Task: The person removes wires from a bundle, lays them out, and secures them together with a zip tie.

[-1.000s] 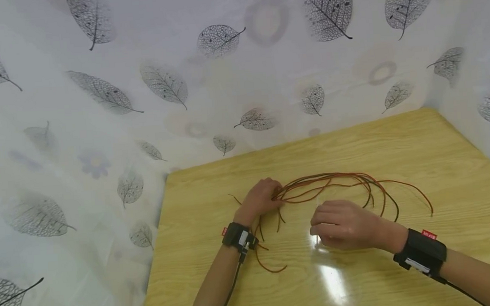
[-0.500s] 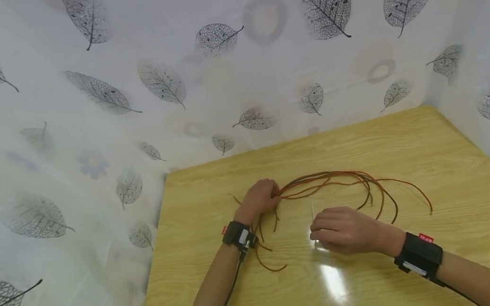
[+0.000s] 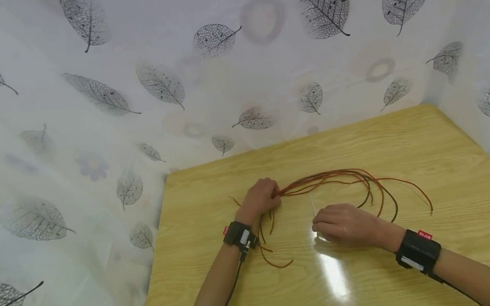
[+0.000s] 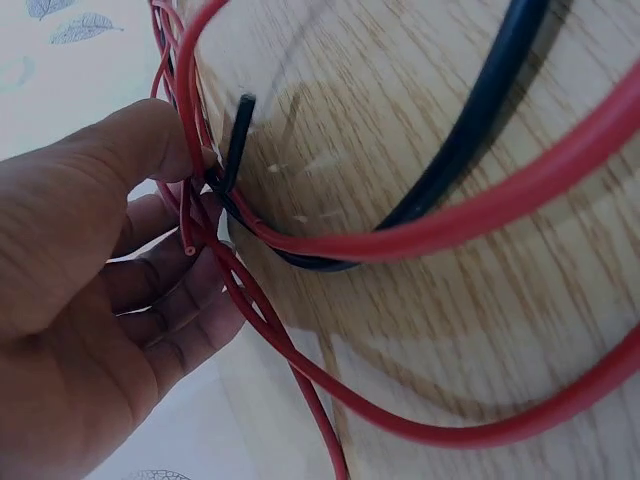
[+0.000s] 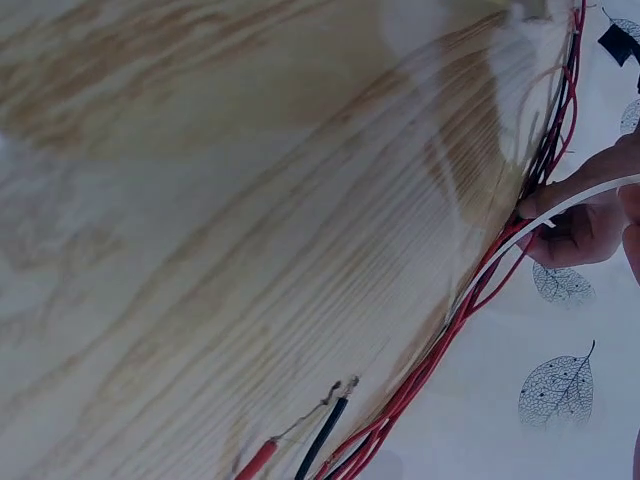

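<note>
My left hand [image 3: 258,199] pinches a bundle of thin red and black wires [image 3: 288,191] near its left end. In the left wrist view the thumb presses against the fingers, with a red wire [image 4: 420,242] and a black wire [image 4: 462,150] curving off to the right. Below and right of the bundle, my right hand [image 3: 346,224] holds a thin white strip [image 5: 590,192] that looks like a cable tie. The strip crosses in front of the bundle in the right wrist view; I cannot tell whether they touch. Most of its held end is hidden.
Loose wire ends [image 3: 278,266] trail over the wood-grain table [image 3: 205,189] under the left wrist, and others fan out to the right. Leaf-printed white sheeting [image 3: 273,75] hangs behind the table and on both sides. A bright reflection lies in front of the right hand.
The wires by my left hand have drawn closer together, and their loose ends have shifted slightly. My right hand has moved little; the white strip now shows more clearly above it.
</note>
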Demonstrator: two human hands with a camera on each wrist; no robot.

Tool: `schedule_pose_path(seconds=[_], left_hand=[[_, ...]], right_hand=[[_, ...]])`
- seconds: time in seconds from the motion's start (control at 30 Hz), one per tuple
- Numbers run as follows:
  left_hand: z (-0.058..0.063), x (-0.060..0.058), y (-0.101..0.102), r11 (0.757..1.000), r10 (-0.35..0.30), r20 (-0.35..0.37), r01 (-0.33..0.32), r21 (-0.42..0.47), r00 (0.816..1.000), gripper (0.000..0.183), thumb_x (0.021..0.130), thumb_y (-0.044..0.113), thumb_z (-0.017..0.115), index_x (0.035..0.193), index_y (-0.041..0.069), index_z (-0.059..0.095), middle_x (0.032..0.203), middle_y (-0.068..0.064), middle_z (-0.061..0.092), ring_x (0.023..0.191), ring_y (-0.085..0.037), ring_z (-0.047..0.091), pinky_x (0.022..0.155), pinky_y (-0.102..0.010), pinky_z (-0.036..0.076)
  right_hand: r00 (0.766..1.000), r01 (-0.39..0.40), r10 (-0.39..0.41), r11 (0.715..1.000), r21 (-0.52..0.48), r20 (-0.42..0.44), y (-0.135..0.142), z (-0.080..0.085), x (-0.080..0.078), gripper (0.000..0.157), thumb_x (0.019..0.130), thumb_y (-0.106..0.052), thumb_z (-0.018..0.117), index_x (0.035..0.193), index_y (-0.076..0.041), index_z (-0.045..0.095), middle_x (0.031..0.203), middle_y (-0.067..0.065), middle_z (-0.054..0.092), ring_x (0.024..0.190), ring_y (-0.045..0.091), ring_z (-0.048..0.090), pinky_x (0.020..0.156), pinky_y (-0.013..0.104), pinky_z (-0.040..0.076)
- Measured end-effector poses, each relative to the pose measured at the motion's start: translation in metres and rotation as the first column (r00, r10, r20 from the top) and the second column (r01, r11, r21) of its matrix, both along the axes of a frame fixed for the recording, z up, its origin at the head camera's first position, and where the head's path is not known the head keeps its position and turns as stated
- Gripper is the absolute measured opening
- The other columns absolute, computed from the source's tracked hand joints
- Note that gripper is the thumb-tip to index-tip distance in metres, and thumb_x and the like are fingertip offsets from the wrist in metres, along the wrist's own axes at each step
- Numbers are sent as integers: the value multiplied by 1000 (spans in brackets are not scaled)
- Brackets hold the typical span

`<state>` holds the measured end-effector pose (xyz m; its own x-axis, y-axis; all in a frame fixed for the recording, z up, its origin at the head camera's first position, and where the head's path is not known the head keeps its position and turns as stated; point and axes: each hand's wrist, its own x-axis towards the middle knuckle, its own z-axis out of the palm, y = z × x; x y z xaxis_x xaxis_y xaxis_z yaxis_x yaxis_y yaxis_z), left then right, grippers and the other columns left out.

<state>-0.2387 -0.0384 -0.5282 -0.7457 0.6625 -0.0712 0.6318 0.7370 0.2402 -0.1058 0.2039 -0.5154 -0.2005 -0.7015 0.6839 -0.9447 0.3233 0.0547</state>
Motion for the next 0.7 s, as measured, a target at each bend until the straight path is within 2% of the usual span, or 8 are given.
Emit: schedule_pose_path(seconds=[0.27, 0.43, 0.53, 0.6, 0.7], left_hand=[[5, 3, -3, 998, -18, 32, 16, 55, 999, 11, 88, 20, 69, 93, 16, 60, 78, 5, 55, 70, -11, 50, 58, -23, 41], [5, 3, -6, 998, -19, 70, 15, 59, 997, 10, 88, 18, 69, 93, 15, 61, 79, 5, 55, 70, -10, 50, 58, -23, 40], [7, 2, -7, 999, -18, 75, 15, 38, 997, 9, 89, 19, 68, 93, 16, 61, 81, 6, 56, 73, -10, 52, 60, -24, 43], [8, 2, -8, 1000, -21, 71, 20, 23, 997, 8, 89, 20, 68, 93, 17, 61, 83, 6, 56, 75, -11, 52, 62, -25, 45], [9, 2, -8, 999, -43, 53, 43, 11, 998, 8, 89, 18, 68, 95, 16, 63, 86, 4, 56, 78, -12, 51, 68, -28, 47]], right_hand=[[999, 48, -48, 999, -9, 21, 5, -6, -14, 30, 99, -11, 42, 88, -6, 69, 90, 2, 70, 78, 16, 67, 61, 31, 59], [993, 96, -95, 995, -17, 66, 8, -7, -26, 27, 94, -7, 43, 89, -5, 69, 87, 2, 69, 76, 15, 66, 59, 30, 58], [988, 122, -120, 992, -17, 96, 9, -7, -34, 19, 88, -3, 49, 91, -6, 68, 87, 1, 67, 75, 13, 64, 57, 30, 57], [983, 142, -139, 990, -17, 124, 8, -7, -39, 15, 83, 0, 59, 93, -6, 68, 88, 1, 67, 76, 13, 64, 58, 30, 57], [967, 185, -180, 983, -12, 181, 8, -7, -45, 20, 77, 2, 70, 94, -7, 68, 89, 1, 69, 78, 13, 65, 60, 31, 58]])
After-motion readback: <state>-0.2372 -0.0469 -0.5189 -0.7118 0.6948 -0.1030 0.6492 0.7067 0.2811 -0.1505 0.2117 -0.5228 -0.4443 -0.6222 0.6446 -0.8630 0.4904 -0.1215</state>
